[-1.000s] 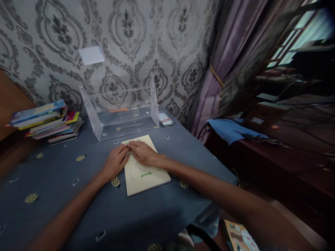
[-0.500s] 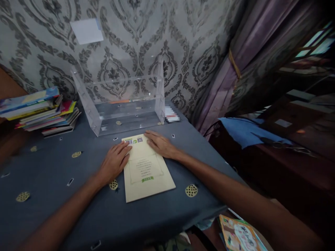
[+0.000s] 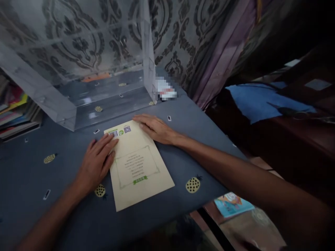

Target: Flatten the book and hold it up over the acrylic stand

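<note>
A cream booklet (image 3: 137, 164) is lain flat near the bench's (image 3: 39, 216) front edge, pressed by the open left hand (image 3: 97, 161) and, seemingly, the open right hand (image 3: 155, 128).

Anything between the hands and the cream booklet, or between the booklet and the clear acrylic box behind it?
Nothing visible. Left hand and right hand lie flat on the booklet; only bare tablecloth separates it from the acrylic box, whose open side faces it.

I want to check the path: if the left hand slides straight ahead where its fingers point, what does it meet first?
Probably the clear case; the left hand points up-right across the book's corner, though depth is unclear.
</note>
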Demonstrator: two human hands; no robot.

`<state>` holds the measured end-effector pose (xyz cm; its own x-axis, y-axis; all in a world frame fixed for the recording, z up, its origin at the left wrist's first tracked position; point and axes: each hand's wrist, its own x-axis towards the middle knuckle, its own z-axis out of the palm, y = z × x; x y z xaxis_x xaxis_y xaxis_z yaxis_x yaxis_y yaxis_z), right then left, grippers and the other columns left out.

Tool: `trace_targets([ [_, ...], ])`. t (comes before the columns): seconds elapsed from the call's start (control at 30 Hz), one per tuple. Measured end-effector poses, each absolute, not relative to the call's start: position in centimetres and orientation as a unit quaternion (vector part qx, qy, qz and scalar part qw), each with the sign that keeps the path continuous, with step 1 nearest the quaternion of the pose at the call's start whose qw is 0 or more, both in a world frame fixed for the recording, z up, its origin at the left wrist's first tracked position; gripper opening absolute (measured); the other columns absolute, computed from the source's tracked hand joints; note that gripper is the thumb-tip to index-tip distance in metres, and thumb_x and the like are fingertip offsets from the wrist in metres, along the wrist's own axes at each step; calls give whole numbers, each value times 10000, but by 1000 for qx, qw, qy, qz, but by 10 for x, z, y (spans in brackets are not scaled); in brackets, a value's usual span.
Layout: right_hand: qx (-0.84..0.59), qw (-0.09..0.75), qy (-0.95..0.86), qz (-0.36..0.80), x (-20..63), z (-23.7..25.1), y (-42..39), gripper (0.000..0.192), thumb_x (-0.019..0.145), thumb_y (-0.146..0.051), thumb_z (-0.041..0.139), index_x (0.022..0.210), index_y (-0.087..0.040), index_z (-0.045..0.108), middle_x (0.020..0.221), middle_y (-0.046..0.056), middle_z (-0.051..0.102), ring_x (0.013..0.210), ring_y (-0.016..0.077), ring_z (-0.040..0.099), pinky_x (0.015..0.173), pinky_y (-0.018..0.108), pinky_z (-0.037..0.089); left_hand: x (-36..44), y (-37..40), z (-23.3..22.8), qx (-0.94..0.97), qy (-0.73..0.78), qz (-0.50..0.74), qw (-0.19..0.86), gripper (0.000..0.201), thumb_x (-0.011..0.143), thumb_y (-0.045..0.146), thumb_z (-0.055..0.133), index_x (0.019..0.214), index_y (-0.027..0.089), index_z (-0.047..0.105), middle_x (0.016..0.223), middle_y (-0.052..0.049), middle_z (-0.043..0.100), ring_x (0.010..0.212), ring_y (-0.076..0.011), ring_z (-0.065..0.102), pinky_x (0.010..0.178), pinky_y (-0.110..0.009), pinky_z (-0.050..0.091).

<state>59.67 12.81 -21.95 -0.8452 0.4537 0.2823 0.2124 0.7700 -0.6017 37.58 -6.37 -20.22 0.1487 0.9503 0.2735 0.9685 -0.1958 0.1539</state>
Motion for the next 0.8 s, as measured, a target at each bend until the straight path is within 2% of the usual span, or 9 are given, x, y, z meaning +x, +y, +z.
trace_targets([
  [0.13, -180, 216, -913, 297, 597, -218, 129, 446, 1032, -203, 332, 1440, -125, 496, 1503, 73, 536, 1438, 185, 429, 1213, 427, 319, 379, -44, -194, -786, -606, -124, 11, 455, 1072, 405, 309, 1454, 235, 489, 1537, -84, 512, 1455, -284, 424, 1215, -581, 266],
  [0.37, -164, 226, -908, 312, 597, -220, 132, 447, 1032, -208, 338, 1449, -138, 484, 1518, 121, 514, 1420, 215, 450, 1186, 443, 359, 417, -10, -182, -853, -512, -100, -32, 491, 1068, 411, 339, 1484, 186, 472, 1551, -107, 491, 1471, -273, 401, 1218, -543, 305],
  [0.5, -161, 234, -907, 310, 597, -220, 132, 428, 1039, -222, 341, 1431, -164, 503, 1499, 107, 535, 1404, 220, 466, 1190, 446, 353, 448, -28, -179, -887, -447, -111, -37, 438, 1060, 317, 401, 1458, 159, 498, 1516, -111, 531, 1459, -247, 424, 1226, -509, 319],
  [0.63, -166, 225, -912, 299, 596, -216, 131, 418, 1045, -218, 344, 1424, -136, 501, 1482, 121, 542, 1382, 230, 481, 1188, 441, 350, 474, -58, -176, -912, -389, -114, -60, 430, 1042, 277, 462, 1443, 126, 498, 1503, -112, 544, 1464, -234, 416, 1234, -488, 317],
  [0.8, -166, 229, -914, 291, 596, -213, 128, 392, 1046, -209, 352, 1396, -194, 528, 1454, 89, 569, 1341, 223, 514, 1144, 418, 402, 491, -76, -175, -917, -372, -122, -71, 418, 1037, 247, 469, 1432, 110, 487, 1488, -117, 561, 1449, -232, 440, 1212, -493, 363],
])
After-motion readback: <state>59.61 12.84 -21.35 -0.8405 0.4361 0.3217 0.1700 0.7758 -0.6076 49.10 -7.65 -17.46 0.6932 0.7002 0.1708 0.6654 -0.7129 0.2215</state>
